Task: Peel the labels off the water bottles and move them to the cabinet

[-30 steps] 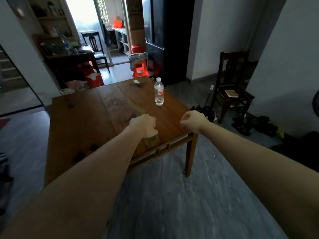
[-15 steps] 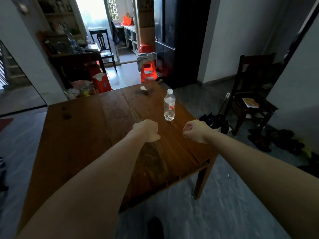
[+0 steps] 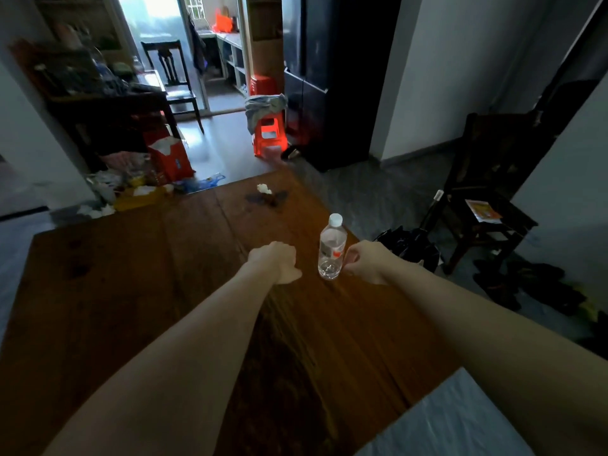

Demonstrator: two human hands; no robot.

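Both hands fisted beside water bottle [image 3: 332,246]; fingertips hidden.

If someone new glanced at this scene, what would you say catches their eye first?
Most likely the clear water bottle, standing upright with its white cap and label on near the right edge of the wooden table. The left hand and right hand reach in on either side of it, the right almost at its label. Beyond the table, a bright orange stool draped with grey cloth stands by the dark cabinet.
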